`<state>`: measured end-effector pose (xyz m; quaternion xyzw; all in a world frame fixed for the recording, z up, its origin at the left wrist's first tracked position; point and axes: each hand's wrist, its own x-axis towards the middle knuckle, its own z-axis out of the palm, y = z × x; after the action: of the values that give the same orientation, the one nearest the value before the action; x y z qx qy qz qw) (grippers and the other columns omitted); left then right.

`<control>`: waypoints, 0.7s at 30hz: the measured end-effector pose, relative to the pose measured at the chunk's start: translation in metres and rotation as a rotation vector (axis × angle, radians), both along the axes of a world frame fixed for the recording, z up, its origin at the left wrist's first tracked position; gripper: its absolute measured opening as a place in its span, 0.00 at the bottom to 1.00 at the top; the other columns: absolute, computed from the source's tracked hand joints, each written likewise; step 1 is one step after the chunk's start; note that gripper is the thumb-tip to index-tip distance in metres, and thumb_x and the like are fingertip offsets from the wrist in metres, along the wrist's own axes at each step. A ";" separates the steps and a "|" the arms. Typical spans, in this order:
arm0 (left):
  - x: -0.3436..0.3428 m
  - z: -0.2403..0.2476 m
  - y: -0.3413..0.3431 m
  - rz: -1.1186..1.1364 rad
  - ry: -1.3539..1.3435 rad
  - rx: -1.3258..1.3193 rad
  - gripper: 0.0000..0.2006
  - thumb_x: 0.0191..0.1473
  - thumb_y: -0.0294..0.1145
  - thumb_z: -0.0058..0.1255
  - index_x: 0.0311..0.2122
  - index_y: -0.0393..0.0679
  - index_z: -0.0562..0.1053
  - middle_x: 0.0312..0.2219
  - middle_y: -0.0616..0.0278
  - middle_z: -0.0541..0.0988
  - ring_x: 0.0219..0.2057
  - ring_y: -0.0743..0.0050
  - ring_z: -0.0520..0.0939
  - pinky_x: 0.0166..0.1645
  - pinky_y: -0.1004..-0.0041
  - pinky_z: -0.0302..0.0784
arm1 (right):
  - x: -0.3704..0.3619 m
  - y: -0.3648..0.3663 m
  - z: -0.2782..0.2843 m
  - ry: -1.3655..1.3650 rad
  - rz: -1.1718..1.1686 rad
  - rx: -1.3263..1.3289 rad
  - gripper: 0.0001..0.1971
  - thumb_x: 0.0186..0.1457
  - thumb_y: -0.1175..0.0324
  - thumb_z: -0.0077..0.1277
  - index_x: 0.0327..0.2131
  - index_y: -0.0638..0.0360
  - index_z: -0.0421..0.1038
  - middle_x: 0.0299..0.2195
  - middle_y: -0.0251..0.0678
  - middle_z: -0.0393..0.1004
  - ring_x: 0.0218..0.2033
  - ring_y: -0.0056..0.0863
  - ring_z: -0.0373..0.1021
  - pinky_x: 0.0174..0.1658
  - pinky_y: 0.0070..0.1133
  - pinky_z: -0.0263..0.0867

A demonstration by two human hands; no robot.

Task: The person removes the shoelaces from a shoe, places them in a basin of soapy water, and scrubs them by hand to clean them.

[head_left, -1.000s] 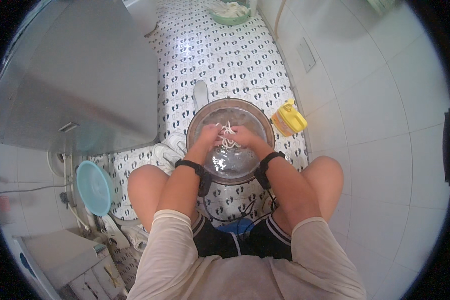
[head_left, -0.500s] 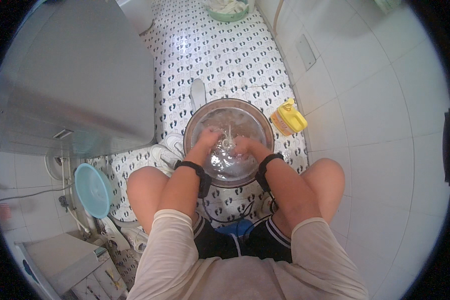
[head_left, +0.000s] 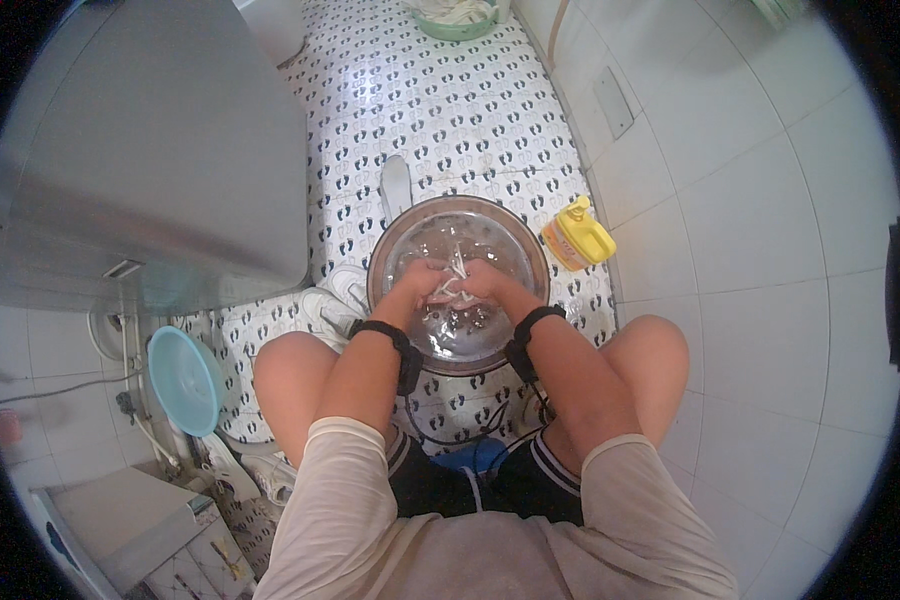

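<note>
A round basin (head_left: pixel 538 265) with a brownish rim stands on the floor between my knees, holding water with a shiny, bubbly surface. Both hands are together over its middle. My left hand (head_left: pixel 427 278) is closed on a bunch of thin white shoelaces (head_left: pixel 457 262). From the other side my right hand (head_left: pixel 482 282) also grips the laces, its fingers meeting the left ones. Some strands stick up between the hands and others hang toward the water. The fingertips are partly hidden.
White shoes (head_left: pixel 327 308) sit left of the basin and a pale insole (head_left: pixel 396 188) lies beyond it. On the right is a yellow jug (head_left: pixel 578 236) by the tiled wall. A blue basin (head_left: pixel 185 380) leans at left below a grey appliance (head_left: pixel 170 130). A green basin (head_left: pixel 457 31) is far ahead.
My hands have come closer together and now press the laces between them. Before, the hands were farther apart and the right one was lower in the water.
</note>
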<state>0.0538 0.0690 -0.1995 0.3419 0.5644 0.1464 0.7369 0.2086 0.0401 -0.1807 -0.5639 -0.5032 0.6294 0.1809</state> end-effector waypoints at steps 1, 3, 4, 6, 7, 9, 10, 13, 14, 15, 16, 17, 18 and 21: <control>0.003 0.005 -0.001 0.022 -0.051 -0.023 0.07 0.47 0.29 0.50 0.31 0.36 0.70 0.25 0.59 0.74 0.19 0.71 0.75 0.17 0.76 0.71 | 0.002 0.000 -0.001 0.091 -0.021 -0.136 0.08 0.45 0.69 0.51 0.29 0.63 0.71 0.19 0.33 0.69 0.20 0.22 0.65 0.20 0.20 0.60; -0.009 -0.019 0.005 -0.074 0.021 0.005 0.08 0.48 0.30 0.49 0.30 0.36 0.70 0.21 0.59 0.73 0.16 0.73 0.72 0.15 0.76 0.67 | -0.006 0.003 0.003 0.189 -0.023 -0.266 0.08 0.46 0.68 0.50 0.26 0.64 0.71 0.16 0.32 0.68 0.16 0.21 0.63 0.18 0.20 0.58; -0.012 -0.023 0.006 -0.180 0.089 0.025 0.08 0.49 0.31 0.47 0.29 0.36 0.71 0.18 0.60 0.72 0.13 0.74 0.70 0.13 0.76 0.63 | -0.008 0.003 0.004 0.123 0.008 -0.211 0.09 0.48 0.67 0.49 0.24 0.64 0.69 0.15 0.31 0.66 0.14 0.20 0.61 0.16 0.19 0.56; -0.013 -0.027 0.006 -0.218 0.128 0.049 0.10 0.50 0.33 0.45 0.28 0.35 0.70 0.15 0.60 0.71 0.11 0.75 0.68 0.12 0.75 0.60 | -0.009 0.003 0.003 0.056 0.036 -0.157 0.11 0.49 0.66 0.48 0.21 0.64 0.68 0.14 0.31 0.65 0.11 0.19 0.58 0.15 0.19 0.53; -0.011 -0.025 0.006 -0.259 0.167 0.073 0.11 0.51 0.34 0.43 0.27 0.35 0.70 0.12 0.61 0.69 0.09 0.75 0.66 0.11 0.74 0.56 | -0.007 0.003 0.001 0.014 0.047 -0.147 0.12 0.50 0.65 0.46 0.21 0.64 0.68 0.13 0.31 0.64 0.11 0.20 0.58 0.15 0.19 0.53; -0.006 -0.020 0.006 -0.299 0.261 0.105 0.13 0.52 0.36 0.42 0.27 0.35 0.70 0.11 0.61 0.68 0.08 0.75 0.66 0.11 0.73 0.56 | -0.005 0.004 -0.004 -0.028 0.056 -0.137 0.14 0.51 0.63 0.44 0.21 0.64 0.68 0.13 0.32 0.64 0.11 0.20 0.58 0.15 0.19 0.53; -0.004 -0.016 0.005 -0.335 0.356 0.138 0.14 0.53 0.37 0.41 0.27 0.36 0.70 0.11 0.61 0.67 0.08 0.74 0.65 0.11 0.72 0.56 | -0.005 0.006 -0.008 -0.087 0.105 -0.138 0.15 0.52 0.62 0.41 0.20 0.63 0.68 0.12 0.31 0.63 0.11 0.20 0.57 0.14 0.19 0.52; -0.004 -0.015 0.002 -0.253 0.325 0.135 0.16 0.53 0.40 0.39 0.26 0.36 0.69 0.10 0.62 0.67 0.08 0.74 0.65 0.10 0.71 0.55 | -0.009 0.011 -0.020 -0.080 0.122 -0.211 0.18 0.54 0.58 0.38 0.21 0.62 0.67 0.10 0.30 0.60 0.09 0.21 0.55 0.14 0.19 0.52; -0.004 -0.015 0.002 -0.253 0.326 0.135 0.16 0.53 0.40 0.39 0.26 0.36 0.69 0.10 0.62 0.67 0.08 0.74 0.65 0.10 0.71 0.55 | -0.010 0.012 -0.024 -0.016 0.089 -0.284 0.19 0.55 0.56 0.36 0.21 0.61 0.67 0.09 0.29 0.58 0.09 0.21 0.53 0.14 0.19 0.51; -0.001 -0.014 0.002 -0.235 0.290 0.093 0.16 0.52 0.38 0.39 0.25 0.34 0.69 0.11 0.59 0.68 0.07 0.72 0.65 0.10 0.70 0.55 | -0.005 0.015 -0.034 -0.017 0.084 -0.283 0.19 0.55 0.56 0.36 0.21 0.61 0.67 0.09 0.29 0.58 0.09 0.21 0.53 0.14 0.19 0.51; 0.005 -0.011 0.001 -0.221 0.251 0.052 0.15 0.51 0.36 0.39 0.25 0.32 0.69 0.12 0.56 0.68 0.07 0.69 0.65 0.10 0.68 0.54 | 0.005 0.017 -0.044 0.084 -0.064 -0.432 0.21 0.53 0.53 0.37 0.22 0.64 0.67 0.13 0.34 0.62 0.10 0.25 0.56 0.14 0.22 0.53; 0.012 -0.008 0.001 -0.232 0.245 0.054 0.15 0.51 0.36 0.39 0.25 0.32 0.69 0.12 0.56 0.68 0.07 0.69 0.65 0.10 0.68 0.54 | 0.014 0.017 -0.053 0.188 -0.214 -0.577 0.24 0.51 0.50 0.38 0.22 0.66 0.67 0.16 0.39 0.66 0.12 0.29 0.59 0.14 0.25 0.54; 0.007 -0.007 -0.002 -0.202 0.252 0.045 0.16 0.52 0.40 0.39 0.26 0.34 0.69 0.12 0.58 0.68 0.08 0.72 0.65 0.11 0.69 0.56 | 0.005 0.016 -0.047 0.194 -0.204 -0.586 0.24 0.51 0.50 0.38 0.22 0.66 0.67 0.16 0.39 0.66 0.12 0.29 0.59 0.14 0.25 0.54; 0.001 -0.005 -0.001 -0.157 0.311 0.087 0.18 0.51 0.42 0.41 0.30 0.32 0.69 0.16 0.55 0.71 0.12 0.69 0.70 0.16 0.68 0.62 | -0.012 0.011 -0.015 0.021 -0.361 -0.291 0.23 0.51 0.54 0.38 0.28 0.69 0.68 0.22 0.44 0.69 0.19 0.33 0.66 0.19 0.27 0.61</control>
<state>0.0552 0.0681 -0.2045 0.4349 0.6364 0.0579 0.6345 0.1970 0.0514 -0.1953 -0.6582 -0.2961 0.6587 0.2124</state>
